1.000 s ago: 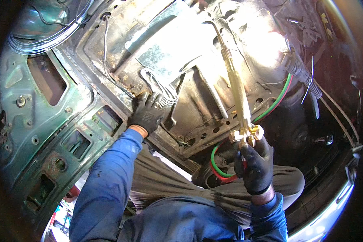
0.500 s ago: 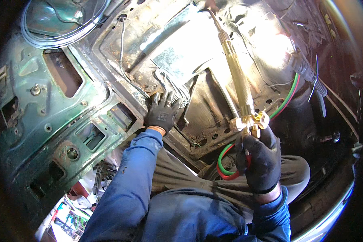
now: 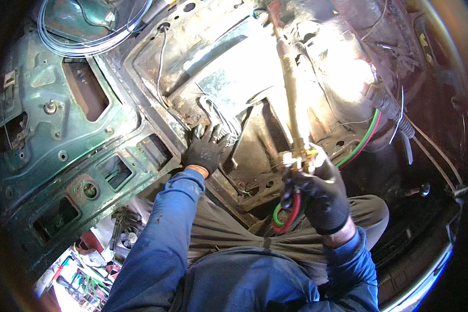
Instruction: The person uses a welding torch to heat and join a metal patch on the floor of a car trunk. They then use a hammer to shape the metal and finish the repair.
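My left hand (image 3: pixel 205 152), in a black glove, lies with fingers spread on the bare, rusty metal floor of a vehicle. Its fingertips touch or sit right beside a bundle of thin grey wire (image 3: pixel 231 127). My right hand (image 3: pixel 325 200), gloved too, is closed around the valve end of a brass gas torch (image 3: pixel 295 112). The torch stands lengthwise in front of me, its tip pointing away toward the bright upper part of the view. Red and green hoses (image 3: pixel 282 221) loop below its base, partly hidden by my right hand.
A green metal door panel (image 3: pixel 36 156) with cut-outs stands on the left. Over it hangs a coil of wire (image 3: pixel 83 51). A thin grey cable (image 3: pixel 161 67) runs along the floor edge. At right, corrugated conduit (image 3: pixel 395 114) and a stiff wire stick out. Strong glare whitens the middle.
My right hand has shifted left and slightly back, tilting the torch so its handle sits farther left. My left hand stays by the wire bundle. The view has moved slightly.
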Demonstrator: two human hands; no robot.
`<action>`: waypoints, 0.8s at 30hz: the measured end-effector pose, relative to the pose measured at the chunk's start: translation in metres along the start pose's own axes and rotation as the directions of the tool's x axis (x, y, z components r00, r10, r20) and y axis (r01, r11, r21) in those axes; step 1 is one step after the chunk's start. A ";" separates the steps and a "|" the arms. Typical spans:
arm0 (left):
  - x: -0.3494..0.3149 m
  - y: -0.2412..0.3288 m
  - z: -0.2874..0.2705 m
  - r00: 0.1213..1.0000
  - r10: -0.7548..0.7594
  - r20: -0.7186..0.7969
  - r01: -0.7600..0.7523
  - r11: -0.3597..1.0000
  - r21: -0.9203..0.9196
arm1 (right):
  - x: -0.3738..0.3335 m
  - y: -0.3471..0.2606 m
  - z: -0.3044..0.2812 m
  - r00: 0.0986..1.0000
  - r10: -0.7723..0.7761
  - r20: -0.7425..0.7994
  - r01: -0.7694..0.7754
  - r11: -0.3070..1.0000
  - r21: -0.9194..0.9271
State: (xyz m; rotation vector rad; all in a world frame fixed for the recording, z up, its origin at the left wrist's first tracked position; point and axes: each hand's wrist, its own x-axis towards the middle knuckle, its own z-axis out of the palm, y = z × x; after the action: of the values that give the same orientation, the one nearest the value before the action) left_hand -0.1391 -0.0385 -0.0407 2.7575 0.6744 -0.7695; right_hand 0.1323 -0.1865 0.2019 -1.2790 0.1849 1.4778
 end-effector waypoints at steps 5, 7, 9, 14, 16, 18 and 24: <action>-0.006 -0.001 -0.002 0.996 0.013 -0.092 -0.015 1.000 -0.017 | 0.017 0.027 0.005 1.000 -0.017 0.005 0.018 0.984 -0.176; -0.004 -0.004 0.003 0.991 0.019 -0.130 -0.026 0.998 -0.052 | 0.031 0.044 0.008 0.994 -0.060 -0.090 0.040 0.975 -0.217; 0.002 0.002 0.000 0.998 -0.020 -0.061 0.017 0.999 -0.042 | 0.042 0.054 0.008 0.982 -0.115 -0.152 0.080 0.973 -0.217; 0.007 0.032 -0.032 0.999 0.029 -0.037 -0.029 1.000 -0.004 | 0.067 0.049 0.001 0.965 -0.109 -0.239 0.091 0.992 -0.085; 0.014 0.056 -0.011 0.990 0.134 0.054 -0.130 0.988 -0.078 | 0.081 0.050 -0.001 0.967 -0.117 -0.228 0.106 0.992 -0.061; 0.031 0.083 -0.010 0.942 0.223 0.253 -0.181 0.967 -0.180 | 0.092 0.048 -0.005 0.959 -0.121 -0.256 0.112 0.993 -0.048; 0.033 0.073 -0.023 0.977 0.211 0.041 -0.197 0.956 -0.219 | 0.115 0.068 -0.011 0.922 -0.245 -0.298 0.242 0.969 -0.046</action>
State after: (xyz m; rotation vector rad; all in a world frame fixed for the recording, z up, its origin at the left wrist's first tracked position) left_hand -0.0687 -0.0830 -0.0340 2.5442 0.4228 -0.6928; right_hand 0.1091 -0.1494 0.0747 -1.4757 0.2119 1.0678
